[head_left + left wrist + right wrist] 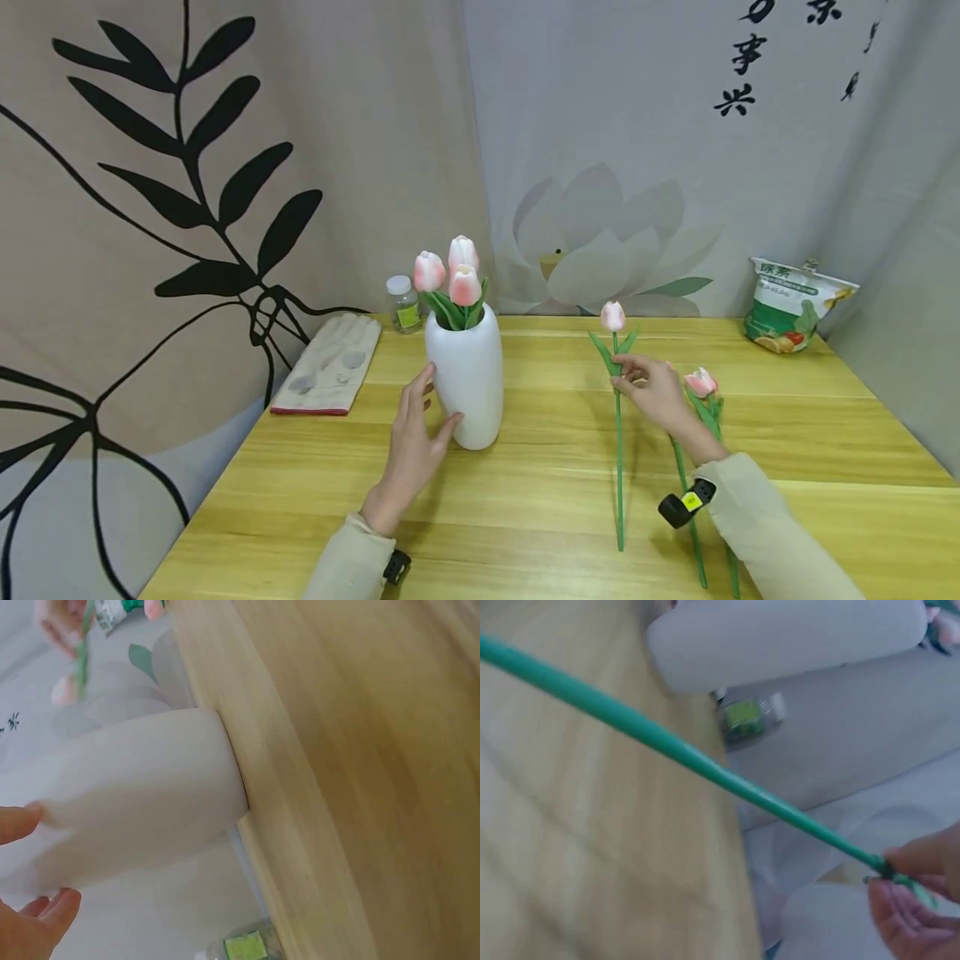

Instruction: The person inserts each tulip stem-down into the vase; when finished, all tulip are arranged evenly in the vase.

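A white vase (467, 383) stands upright with three pink-and-white tulips (464, 285) in its mouth. My left hand (411, 446) holds the vase from its left side, thumb at the front; in the left wrist view its fingertips lie along the white wall (142, 787). To the right, my right hand (651, 390) pinches a single tulip (612, 317) just below its leaves. That flower's long green stem (705, 769) hangs down, apart from the vase. More tulips (702, 383) lie on the table, partly hidden by my right forearm.
Behind the vase is a small lidded jar (405, 307). Left of it lie folded pale gloves (330, 367) with a red edge. A green-and-white snack bag (795, 307) stands at the back right of the wooden table (540, 500), before a printed curtain.
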### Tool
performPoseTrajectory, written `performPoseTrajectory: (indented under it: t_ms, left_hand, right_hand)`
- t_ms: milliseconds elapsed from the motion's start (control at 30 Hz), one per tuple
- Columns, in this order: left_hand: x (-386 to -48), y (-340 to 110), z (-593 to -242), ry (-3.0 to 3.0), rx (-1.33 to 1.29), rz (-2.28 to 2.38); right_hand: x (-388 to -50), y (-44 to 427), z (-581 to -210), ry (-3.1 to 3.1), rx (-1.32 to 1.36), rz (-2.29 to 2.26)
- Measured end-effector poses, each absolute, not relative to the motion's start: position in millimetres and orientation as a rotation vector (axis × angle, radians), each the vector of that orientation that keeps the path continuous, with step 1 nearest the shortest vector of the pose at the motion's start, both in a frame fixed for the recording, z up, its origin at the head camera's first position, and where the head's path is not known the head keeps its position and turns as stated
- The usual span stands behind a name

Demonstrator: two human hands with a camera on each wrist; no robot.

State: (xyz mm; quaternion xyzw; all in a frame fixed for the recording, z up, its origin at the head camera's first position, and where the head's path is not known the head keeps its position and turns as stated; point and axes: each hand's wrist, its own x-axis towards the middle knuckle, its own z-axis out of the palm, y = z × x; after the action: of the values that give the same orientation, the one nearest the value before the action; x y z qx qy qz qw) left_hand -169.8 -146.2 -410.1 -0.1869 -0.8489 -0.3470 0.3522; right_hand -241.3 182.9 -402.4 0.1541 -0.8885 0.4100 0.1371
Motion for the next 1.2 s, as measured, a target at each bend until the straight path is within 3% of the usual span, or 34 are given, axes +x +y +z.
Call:
performPoseTrajectory:
  t_ms: [333, 733, 900, 1200]
  left_hand:
    - [-170.5, -146.5, -410.1, -2.188, -0.476, -0.901]
    - [-169.3, -146.9, -409.5, -2.192, -0.49, -0.919]
    - [-168.0, -148.1, -409.3, -2.193, -0.478, -0.911]
    - [-169.2, -147.3, -409.1, -2.197, -0.489, -0.913]
  right_hand:
    - [-253.6, 153.2, -329.5, -2.02, 0.427, 1.363]
    - [-239.0, 118.6, -195.4, -1.323, 0.485, 1.533]
    - [-248.1, 94.4, -184.2, -1.339, 0.576, 1.515]
    - [-248.6, 57.8, -207.7, -1.577, 0.891, 1.255]
